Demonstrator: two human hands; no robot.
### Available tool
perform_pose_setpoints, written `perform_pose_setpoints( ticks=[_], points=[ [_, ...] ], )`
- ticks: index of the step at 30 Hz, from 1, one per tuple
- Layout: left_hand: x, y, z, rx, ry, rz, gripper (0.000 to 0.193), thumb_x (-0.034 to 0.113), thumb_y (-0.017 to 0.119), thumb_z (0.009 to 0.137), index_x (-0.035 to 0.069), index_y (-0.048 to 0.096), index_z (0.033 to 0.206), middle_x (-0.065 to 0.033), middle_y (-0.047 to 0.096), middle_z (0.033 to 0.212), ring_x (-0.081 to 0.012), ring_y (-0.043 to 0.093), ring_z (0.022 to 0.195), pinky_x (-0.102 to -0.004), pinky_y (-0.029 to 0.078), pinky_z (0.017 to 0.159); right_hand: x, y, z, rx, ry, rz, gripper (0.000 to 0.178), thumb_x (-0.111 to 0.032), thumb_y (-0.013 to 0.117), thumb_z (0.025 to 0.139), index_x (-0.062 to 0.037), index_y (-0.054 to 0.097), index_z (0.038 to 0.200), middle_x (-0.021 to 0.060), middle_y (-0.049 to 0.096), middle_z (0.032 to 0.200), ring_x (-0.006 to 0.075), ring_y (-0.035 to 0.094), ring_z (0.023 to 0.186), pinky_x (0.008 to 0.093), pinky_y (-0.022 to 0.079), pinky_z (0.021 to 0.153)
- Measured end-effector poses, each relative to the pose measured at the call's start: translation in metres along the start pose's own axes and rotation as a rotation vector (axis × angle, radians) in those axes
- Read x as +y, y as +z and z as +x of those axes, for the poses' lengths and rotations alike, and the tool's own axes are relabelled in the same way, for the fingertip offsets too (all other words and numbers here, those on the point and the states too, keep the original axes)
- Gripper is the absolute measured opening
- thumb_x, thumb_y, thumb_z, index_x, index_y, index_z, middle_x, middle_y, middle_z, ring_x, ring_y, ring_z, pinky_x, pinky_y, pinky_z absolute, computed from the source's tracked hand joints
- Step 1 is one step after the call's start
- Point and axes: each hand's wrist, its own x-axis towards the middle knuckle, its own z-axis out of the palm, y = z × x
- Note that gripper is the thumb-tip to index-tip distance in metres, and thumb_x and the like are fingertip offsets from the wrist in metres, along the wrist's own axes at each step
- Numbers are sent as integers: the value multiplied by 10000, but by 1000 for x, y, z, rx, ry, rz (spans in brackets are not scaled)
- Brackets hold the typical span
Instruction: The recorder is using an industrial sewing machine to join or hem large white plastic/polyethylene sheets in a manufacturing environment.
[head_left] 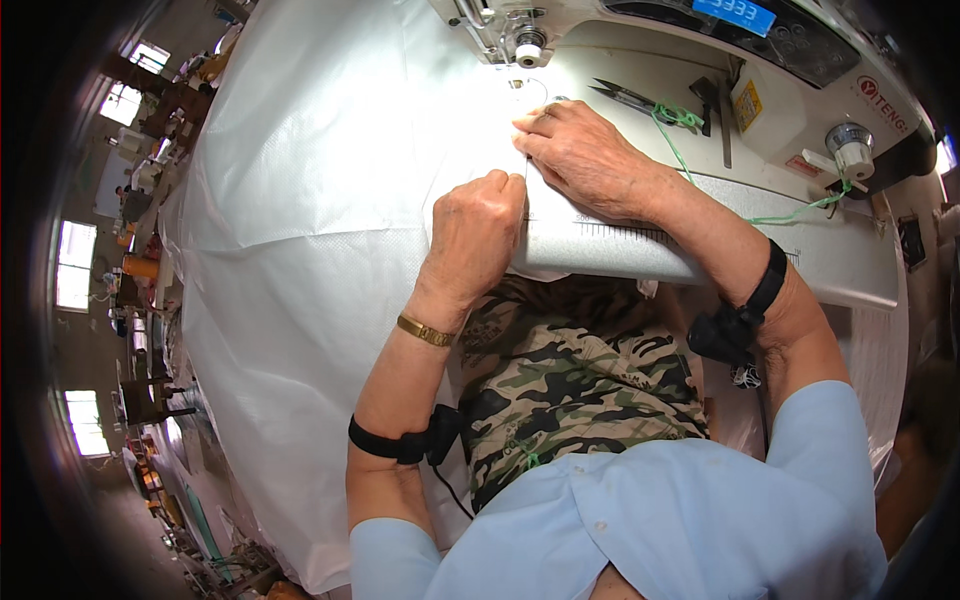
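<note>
Fingers [508,190] of the left hand [470,240] are curled tight, clamped on the right-hand edge of a white woven plastic sheet [310,250]. That sheet drapes down at the near left and covers the left part of the tabletop [640,255]. A little farther on, the right hand [590,160] has thumb and forefinger pinched together on the same edge, close to the needle area [517,85]; glare washes out the exact contact. Lining up this edge for stitching looks to be the step in hand; the next move calls for holding it flat and straight while feeding it away from the body, fingertips clear of the needle. The held edge points away from the person, and the long axis seems to run near to far, though the far end is lost in brightness. Beyond the right wrist lie dark thread snips [625,97] with a green cord [680,117], before the white sewing machine [795,125] and its blue display [735,14].
</note>
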Motion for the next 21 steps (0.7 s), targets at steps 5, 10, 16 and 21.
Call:
perform_pose_setpoints(
  ticks=[5,10,16,21],
  points=[
    [-12,8,14,22,10,-13,92,40,637,863,24,567,805,-116,581,714,-290,627,652,-406,508,609,2,1,3,-22,43,35,277,-157,487,1000,45,652,1091,224,641,1275,329,560,1244,451,408,1083],
    [-26,19,33,10,-46,29,93,58,637,883,18,608,804,-129,639,755,-300,660,683,-409,526,640,3,3,5,-34,62,42,287,-182,491,1006,38,656,1089,218,651,1249,324,573,1212,449,412,1078],
    [-35,28,50,16,-92,28,99,54,641,879,11,627,790,-142,672,767,-310,667,700,-418,532,666,2,4,8,15,133,32,246,-163,529,987,31,665,1052,186,688,1095,310,613,1094,440,447,1000],
    [-35,31,56,56,-142,-35,89,44,643,871,12,623,791,-147,671,774,-320,664,700,-423,529,677,4,1,11,-8,289,120,273,-132,577,974,55,676,1147,187,699,1092,323,634,1067,429,473,985]
  ],
)
